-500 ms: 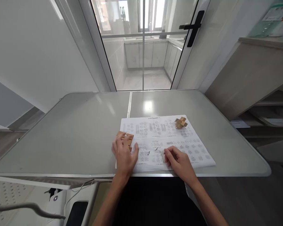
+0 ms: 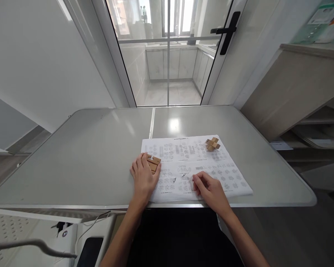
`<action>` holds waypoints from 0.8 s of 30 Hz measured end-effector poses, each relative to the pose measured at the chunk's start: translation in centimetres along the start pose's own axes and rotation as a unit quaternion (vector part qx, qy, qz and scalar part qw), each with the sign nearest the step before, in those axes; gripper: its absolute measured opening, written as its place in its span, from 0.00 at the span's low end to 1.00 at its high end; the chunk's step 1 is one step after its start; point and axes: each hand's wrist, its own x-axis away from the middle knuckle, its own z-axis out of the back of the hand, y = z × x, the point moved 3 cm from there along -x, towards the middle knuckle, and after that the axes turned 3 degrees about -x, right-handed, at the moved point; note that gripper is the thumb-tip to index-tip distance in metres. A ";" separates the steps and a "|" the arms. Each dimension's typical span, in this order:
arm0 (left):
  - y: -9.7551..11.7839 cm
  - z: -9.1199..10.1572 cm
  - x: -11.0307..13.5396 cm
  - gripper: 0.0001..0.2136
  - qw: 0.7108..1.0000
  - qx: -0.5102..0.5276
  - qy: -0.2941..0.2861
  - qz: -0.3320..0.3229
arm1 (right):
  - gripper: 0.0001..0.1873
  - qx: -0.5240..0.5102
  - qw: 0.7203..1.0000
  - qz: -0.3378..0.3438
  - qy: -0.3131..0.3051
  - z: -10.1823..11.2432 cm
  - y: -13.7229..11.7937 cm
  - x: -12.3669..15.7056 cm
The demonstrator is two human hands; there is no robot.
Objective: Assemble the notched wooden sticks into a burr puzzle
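Wooden burr puzzle pieces (image 2: 154, 160), light brown and notched, lie side by side at the left edge of a printed instruction sheet (image 2: 193, 161). My left hand (image 2: 143, 178) is around them, fingers along the left side and thumb at the right, and covers part of the group. Over the lower middle of the sheet, my right hand (image 2: 210, 187) rests with thumb and curled fingers pressed together. Whether anything is between those fingers is hidden. An assembled wooden burr puzzle (image 2: 212, 144) stands on the sheet's upper right corner.
The grey folding table (image 2: 100, 159) has a metal rim and a centre seam. Beyond it is a glass door with a black handle (image 2: 228, 32). A wooden shelf unit (image 2: 297, 85) stands at the right. A phone (image 2: 90, 252) and cables lie below left.
My left hand has shifted slightly left, and its fingers have closed in around the wooden pieces, which sit a little further right and closer together. My right hand keeps its pose.
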 end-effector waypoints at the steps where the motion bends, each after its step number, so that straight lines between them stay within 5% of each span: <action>1: 0.1 0.0 0.0 0.27 1.000 0.010 -0.006 -0.015 | 0.27 0.000 1.000 -0.001 0.000 0.0 0.0 0.0; 16: 3.7 0.2 1.6 0.30 0.958 0.147 -0.127 -0.209 | 0.24 -0.007 1.000 -0.006 -0.004 0.0 0.1 -0.1; 24: 1.4 1.2 2.2 0.45 0.984 0.099 -0.084 -0.125 | 0.24 -0.004 1.000 -0.007 -0.006 0.0 0.1 0.0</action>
